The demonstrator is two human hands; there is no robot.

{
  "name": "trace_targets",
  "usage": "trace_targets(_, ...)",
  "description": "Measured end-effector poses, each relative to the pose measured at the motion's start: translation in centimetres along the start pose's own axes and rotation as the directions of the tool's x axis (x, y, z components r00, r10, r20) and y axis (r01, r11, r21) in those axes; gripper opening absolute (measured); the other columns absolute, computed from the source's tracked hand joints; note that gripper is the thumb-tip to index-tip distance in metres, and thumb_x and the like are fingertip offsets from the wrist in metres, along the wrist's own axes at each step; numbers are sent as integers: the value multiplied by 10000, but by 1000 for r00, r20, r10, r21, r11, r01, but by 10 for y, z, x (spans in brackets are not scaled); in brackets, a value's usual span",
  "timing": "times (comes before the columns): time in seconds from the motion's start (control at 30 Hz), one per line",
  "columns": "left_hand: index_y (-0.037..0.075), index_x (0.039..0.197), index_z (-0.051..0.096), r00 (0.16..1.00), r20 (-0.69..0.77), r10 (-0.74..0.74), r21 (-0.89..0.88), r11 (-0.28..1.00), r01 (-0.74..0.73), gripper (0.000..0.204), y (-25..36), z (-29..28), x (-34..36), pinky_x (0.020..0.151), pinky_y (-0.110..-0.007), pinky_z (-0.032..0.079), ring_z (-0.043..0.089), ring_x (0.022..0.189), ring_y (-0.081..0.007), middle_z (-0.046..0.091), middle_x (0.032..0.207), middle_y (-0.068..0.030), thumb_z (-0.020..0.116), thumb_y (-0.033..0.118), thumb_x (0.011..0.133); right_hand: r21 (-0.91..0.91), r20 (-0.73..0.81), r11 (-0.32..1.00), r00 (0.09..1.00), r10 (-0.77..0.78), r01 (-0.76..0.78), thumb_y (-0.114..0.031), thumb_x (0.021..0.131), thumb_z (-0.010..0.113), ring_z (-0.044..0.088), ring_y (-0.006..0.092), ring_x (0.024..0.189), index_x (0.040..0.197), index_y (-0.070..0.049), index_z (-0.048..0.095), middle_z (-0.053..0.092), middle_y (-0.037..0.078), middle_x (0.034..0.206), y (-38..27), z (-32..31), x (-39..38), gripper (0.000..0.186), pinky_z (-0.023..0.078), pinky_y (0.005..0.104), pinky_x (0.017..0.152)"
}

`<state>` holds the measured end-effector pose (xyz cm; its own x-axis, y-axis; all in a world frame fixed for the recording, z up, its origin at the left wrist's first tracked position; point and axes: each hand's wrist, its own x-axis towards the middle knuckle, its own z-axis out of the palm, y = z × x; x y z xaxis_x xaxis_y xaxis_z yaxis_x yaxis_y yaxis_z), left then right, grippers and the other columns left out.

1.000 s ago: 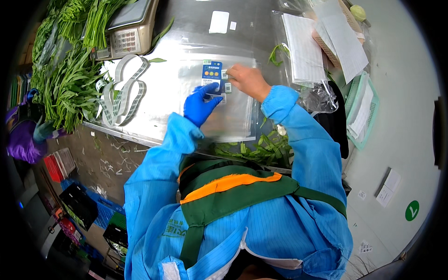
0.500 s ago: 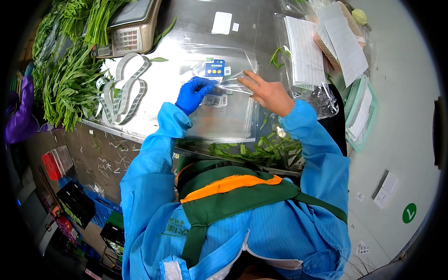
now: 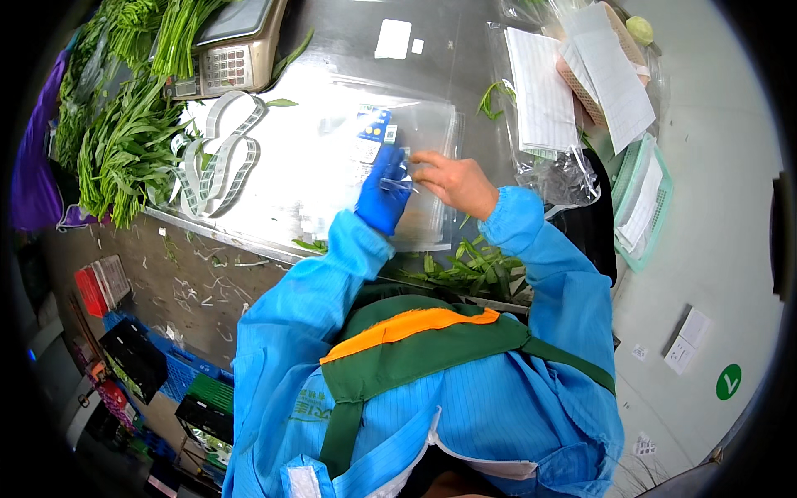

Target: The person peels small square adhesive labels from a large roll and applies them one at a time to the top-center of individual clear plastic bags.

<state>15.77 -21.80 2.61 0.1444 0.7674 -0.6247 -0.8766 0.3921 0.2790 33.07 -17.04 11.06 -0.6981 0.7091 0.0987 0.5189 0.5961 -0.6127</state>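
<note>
And here we are at the middle of the surface [image 3: 349, 46], both hands close together over a stack of clear plastic bags [image 3: 427, 224]. The left hand [image 3: 382, 195], in its blue glove, sits right over the bags, its fingers pointing up and away, with a crinkle of clear film showing beside its thumb. From the right comes the bare right hand [image 3: 461, 184], fingers stretched toward the glove, tips right at that same crinkle! Are either hand's fingers clamped or merely touching? With film this clear and glare this strong, I cannot tell.

Just beyond the glove, a blue label [image 3: 374, 123] with yellow dots shows on the bags (tilted a touch, and well lit).

Over to the left, a loose strip of stickers [image 3: 220, 158] loops across the surface, and past it lie bunches of leafy greens [image 3: 124, 153] near the scale [image 3: 228, 70]. On the right, white sheets [image 3: 540, 87] lie near crumpled clear plastic [image 3: 569, 178], with a pale green basket [image 3: 656, 212] farther out. Down at the near edge, loose leaves [image 3: 465, 266] lie between the bags and the green apron [image 3: 398, 357].
</note>
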Motion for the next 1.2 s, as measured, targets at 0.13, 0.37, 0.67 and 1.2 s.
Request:
trace_targets(0.13,111,1077,611,994,-6,112,57,992,-112,194,0,0,7,632,-223,409,519,729,-65,572,819,31,614,96,884,278,52,945,985,162,-170,-112,780,688,641,275,812,958,-76,659,635,78,1094,-5,-21,8,184,519,348,653)
trace_targets(0.37,119,1184,568,991,-37,126,199,973,-117,264,-2,2,-5,633,-211,405,512,754,-61,573,901,41,550,105,920,109,-85,991,992,92,-82,-137,791,672,602,318,766,910,-63,674,635,102,912,16,0,47,140,481,423,689)
trace_targets(0.67,73,1172,575,986,21,164,195,967,-165,254,2,10,-14,658,-226,402,515,759,-69,577,897,30,554,106,922,-128,48,989,996,77,-71,-131,777,655,617,319,739,780,-58,629,589,91,838,8,14,56,77,501,435,618)
trace_targets(1.2,64,1176,587,990,-57,126,174,978,-115,269,-8,12,-15,660,-236,435,539,768,-75,615,951,11,595,121,913,92,-19,989,993,115,-113,-95,765,643,619,322,777,860,-25,666,646,132,829,16,2,47,120,499,392,681)
